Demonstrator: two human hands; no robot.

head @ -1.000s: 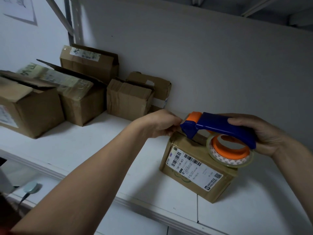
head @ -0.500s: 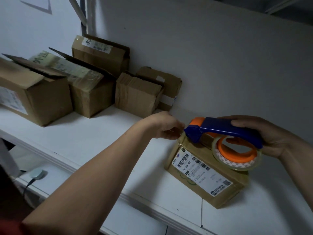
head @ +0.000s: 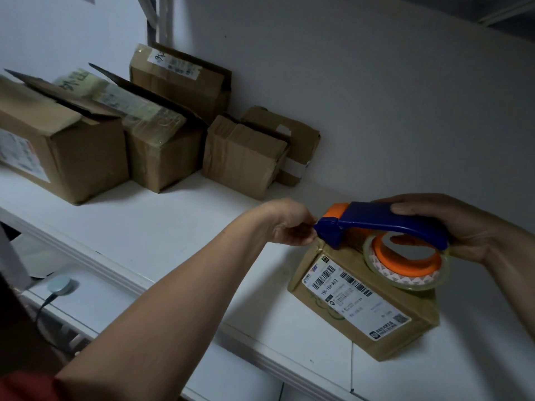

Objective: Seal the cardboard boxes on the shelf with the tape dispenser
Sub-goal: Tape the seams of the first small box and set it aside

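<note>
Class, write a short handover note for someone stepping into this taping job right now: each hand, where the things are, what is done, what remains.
Right hand grips the dispenser by its handle, nose at the labelled box's top left corner.
Left hand: fingers curled at the nose, likely pinching the tape end, but the clear tape is hard to see.
The labelled box sits at the front of the shelf. Five other boxes stand back left, two with raised flaps.
Done: no finished strip visible on the labelled box.
Left: run tape across it, then seal the others.
</note>
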